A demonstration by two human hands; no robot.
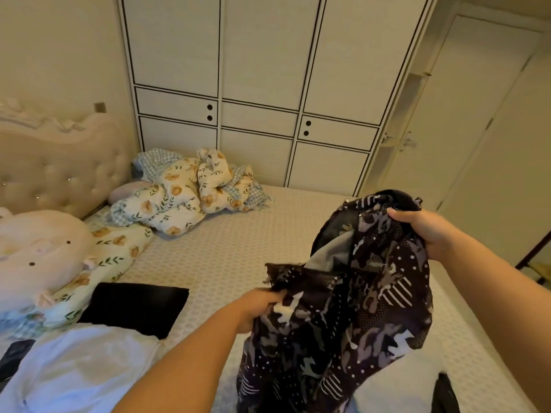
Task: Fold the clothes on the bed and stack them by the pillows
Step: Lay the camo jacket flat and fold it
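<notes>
A dark camouflage-patterned garment [351, 308] hangs crumpled above the bed [232, 251], held up between both hands. My right hand [423, 231] grips its upper edge at the right. My left hand [256, 305] grips a lower edge, with its fingers partly hidden in the cloth. A folded black garment [134, 308] lies flat on the mattress beside the pillows [38, 251] at the left. A white garment [77, 371] lies unfolded at the lower left, near the camera.
A crumpled floral duvet [185, 192] sits at the far side of the bed by the tufted headboard [59, 171]. A white wardrobe [253, 84] stands behind the bed. A dark item [444, 394] lies at the lower right edge.
</notes>
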